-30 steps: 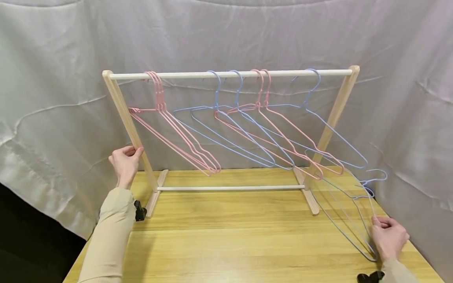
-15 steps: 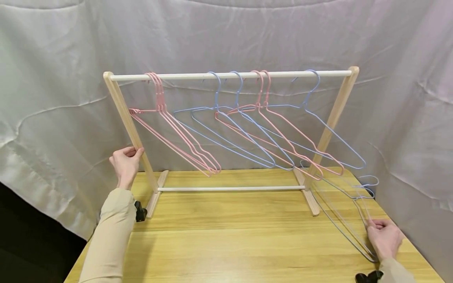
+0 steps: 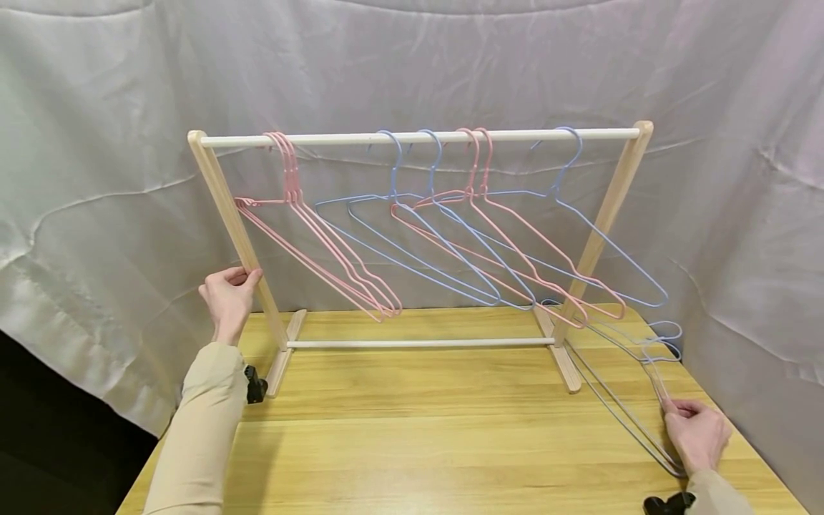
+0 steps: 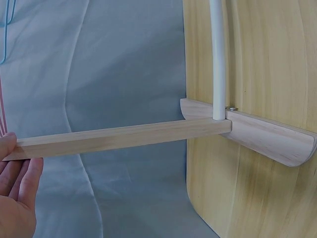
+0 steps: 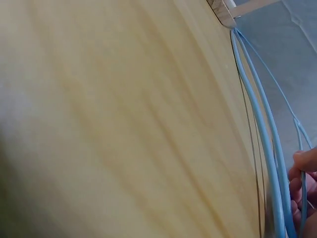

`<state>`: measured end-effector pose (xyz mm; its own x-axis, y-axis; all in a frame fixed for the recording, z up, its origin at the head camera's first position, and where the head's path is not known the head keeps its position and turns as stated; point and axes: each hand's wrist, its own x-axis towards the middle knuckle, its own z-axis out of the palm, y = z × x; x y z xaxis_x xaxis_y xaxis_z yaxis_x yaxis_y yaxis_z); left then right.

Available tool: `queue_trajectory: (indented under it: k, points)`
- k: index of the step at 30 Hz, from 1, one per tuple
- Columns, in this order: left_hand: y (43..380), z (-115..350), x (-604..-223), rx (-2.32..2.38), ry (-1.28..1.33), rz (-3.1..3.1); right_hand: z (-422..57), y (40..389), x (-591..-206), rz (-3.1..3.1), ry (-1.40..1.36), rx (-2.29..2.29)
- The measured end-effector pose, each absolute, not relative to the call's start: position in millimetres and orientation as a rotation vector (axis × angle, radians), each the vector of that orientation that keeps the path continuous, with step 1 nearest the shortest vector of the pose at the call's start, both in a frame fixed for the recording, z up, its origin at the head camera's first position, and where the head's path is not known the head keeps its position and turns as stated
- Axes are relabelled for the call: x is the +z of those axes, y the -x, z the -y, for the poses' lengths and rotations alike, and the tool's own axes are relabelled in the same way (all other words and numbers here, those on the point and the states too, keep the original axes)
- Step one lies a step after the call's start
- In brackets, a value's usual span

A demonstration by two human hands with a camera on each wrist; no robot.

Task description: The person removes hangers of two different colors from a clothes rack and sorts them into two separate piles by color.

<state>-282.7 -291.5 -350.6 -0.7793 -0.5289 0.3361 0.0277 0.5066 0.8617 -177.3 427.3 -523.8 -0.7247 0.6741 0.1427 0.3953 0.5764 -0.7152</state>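
My left hand (image 3: 228, 297) grips the left wooden post (image 3: 225, 207) of a small clothes rack between thumb and fingers. In the left wrist view, that post (image 4: 119, 138) runs from the fingers to its foot. At the right of the table, my right hand (image 3: 698, 433) pinches the near arm of a blue clothes hanger (image 5: 303, 188). This hanger lies close over a second blue hanger, and their long lower bars run side by side toward the rack's right foot (image 3: 566, 368). Both hooks point toward the right back edge.
From the white top rail (image 3: 335, 138) hang several pink hangers (image 3: 291, 161) at the left, with blue hangers (image 3: 433, 161) and pink ones mixed farther right. A white lower bar (image 3: 418, 343) joins the feet. Grey curtain (image 3: 412, 64) surrounds the wooden table (image 3: 399, 429).
My right hand has moved slightly left and down, lowering the held hanger until it nearly lines up with the one beneath. The left hand has stayed on the post.
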Motion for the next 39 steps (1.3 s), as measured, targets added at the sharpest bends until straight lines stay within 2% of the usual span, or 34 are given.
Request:
queue_trajectory:
  k: [6, 10, 15, 20, 24, 30, 39]
  points:
    - [284, 290, -350, -1.26, -0.407, 2.168, -429, 176, -516, 2.332, 0.893, 0.985]
    - [283, 289, -349, -1.26, -0.408, 2.175, -430, 181, -493, 2.241, 0.864, 1.085]
    - [282, 290, -350, -1.258, -0.398, 2.164, -414, 199, -429, 2.071, 0.662, 1.138]
    - [281, 292, -352, -1.258, -0.405, 2.168, -378, 217, -352, 1.883, 0.258, 1.085]
    - [280, 294, -353, -1.258, -0.419, 2.186, -349, 225, -313, 1.909, -0.037, 1.023]
    - [281, 294, -354, -1.238, -0.421, 2.193, -326, 237, -298, 2.071, -0.259, 0.964]
    - [282, 290, -352, -1.224, -0.375, 2.185, -321, 242, -301, 2.099, -0.213, 0.958]
